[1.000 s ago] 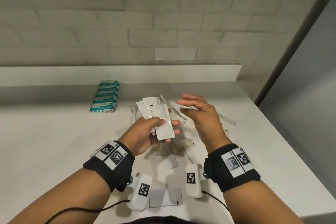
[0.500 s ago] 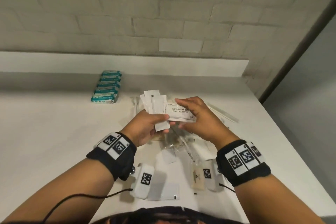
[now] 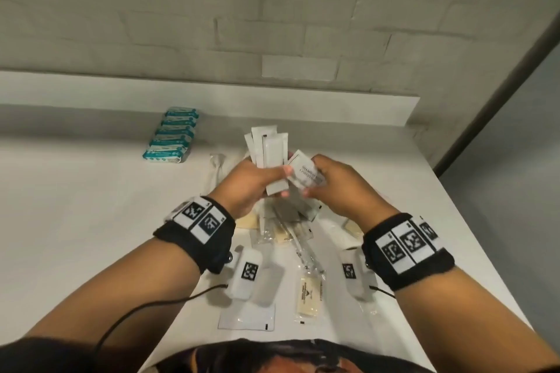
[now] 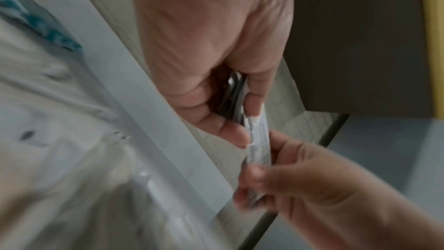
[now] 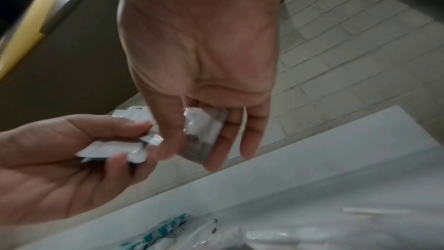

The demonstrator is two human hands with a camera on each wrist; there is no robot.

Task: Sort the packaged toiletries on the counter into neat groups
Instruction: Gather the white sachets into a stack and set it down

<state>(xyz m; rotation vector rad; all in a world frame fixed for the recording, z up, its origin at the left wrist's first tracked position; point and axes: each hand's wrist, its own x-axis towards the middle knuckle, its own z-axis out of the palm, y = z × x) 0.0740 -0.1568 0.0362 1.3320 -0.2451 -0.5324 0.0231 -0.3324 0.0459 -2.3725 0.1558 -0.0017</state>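
Note:
My left hand [image 3: 260, 179] grips a fanned stack of white sachets [image 3: 271, 150] above the counter's middle; that stack [image 5: 113, 149] shows edge-on in the right wrist view. My right hand [image 3: 321, 179] pinches a single white shampoo sachet [image 3: 303, 174] with printed text and holds it against the stack's right side. The same sachet [image 5: 204, 134] sits between the right hand's fingers, and it [image 4: 258, 140] touches the left fingertips. Under both hands lies a loose heap of clear-wrapped packets [image 3: 288, 227].
A row of teal-and-white packs [image 3: 172, 136] stands lined up at the back left of the white counter [image 3: 75, 206]. Near the front edge lie a flat white sachet [image 3: 247, 316] and a cream packet [image 3: 309, 297]. A raised ledge [image 3: 212, 100] backs the counter; its right edge drops off.
My right hand picked a shampoo sachet from the heap and brought it left to the stack in my left hand. It now sits tilted against the stack.

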